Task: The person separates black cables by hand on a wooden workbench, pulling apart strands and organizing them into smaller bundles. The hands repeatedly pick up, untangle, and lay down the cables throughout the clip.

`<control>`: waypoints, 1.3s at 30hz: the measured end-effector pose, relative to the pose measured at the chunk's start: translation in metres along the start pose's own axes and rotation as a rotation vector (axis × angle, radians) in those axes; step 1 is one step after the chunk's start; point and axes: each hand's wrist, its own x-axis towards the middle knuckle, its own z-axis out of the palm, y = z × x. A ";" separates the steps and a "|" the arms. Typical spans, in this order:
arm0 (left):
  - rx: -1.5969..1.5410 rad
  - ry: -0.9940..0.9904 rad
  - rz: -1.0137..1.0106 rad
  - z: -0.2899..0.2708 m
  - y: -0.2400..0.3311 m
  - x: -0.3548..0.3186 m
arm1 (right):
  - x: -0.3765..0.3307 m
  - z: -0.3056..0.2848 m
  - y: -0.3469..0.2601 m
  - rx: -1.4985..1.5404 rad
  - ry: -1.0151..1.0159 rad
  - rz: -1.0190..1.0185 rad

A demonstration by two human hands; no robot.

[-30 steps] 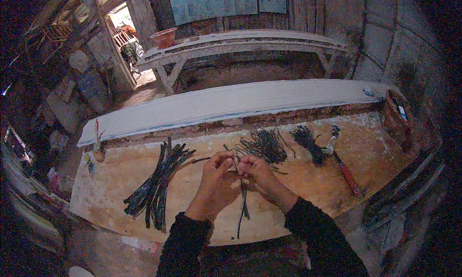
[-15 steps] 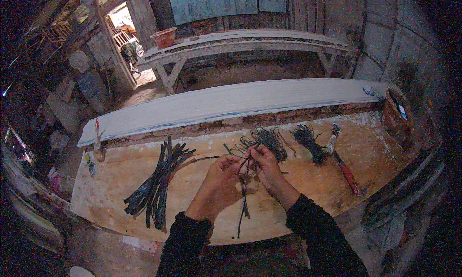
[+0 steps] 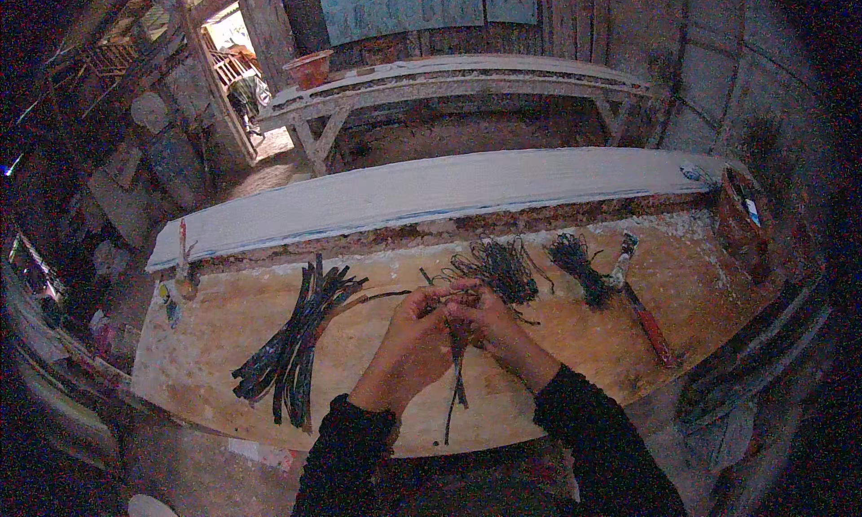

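Note:
Both my hands meet over the middle of the wooden board point(image 3: 206, 337). My left hand point(image 3: 416, 328) and my right hand point(image 3: 494, 319) pinch a thin black strip point(image 3: 458, 382) between their fingertips, and its two tails hang down toward the board's front edge. The exact spot where the fingers grip is partly hidden. To the left lies a bundle of flat black strips point(image 3: 292, 346), one of them stretching toward my left hand. Just beyond my right hand rests a loose pile of looped, dark knotted strips point(image 3: 503, 267). A tied dark bundle point(image 3: 579, 270) lies farther right.
A hammer-like tool with a red handle point(image 3: 648, 328) lies at the right. Behind the board runs a long whitish ledge point(image 3: 431, 189). A brown pot point(image 3: 743, 216) stands at the right end, a small brush-like item point(image 3: 184, 265) at the left. Farther back is a bench point(image 3: 467, 77) with a reddish bowl point(image 3: 310, 70).
My right hand has come down and closer to my left, and the fingertips now meet over the strip. The loop that showed between them is now covered by the fingers.

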 end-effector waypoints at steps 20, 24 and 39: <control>0.345 0.221 0.123 -0.063 0.005 0.029 | 0.010 -0.025 -0.008 0.320 -0.168 -0.175; 0.295 0.219 0.114 -0.048 0.008 0.022 | 0.008 -0.021 -0.009 0.047 -0.117 -0.202; 0.627 -0.323 -0.109 -0.037 0.006 0.006 | 0.029 -0.036 0.007 -0.728 0.288 -0.615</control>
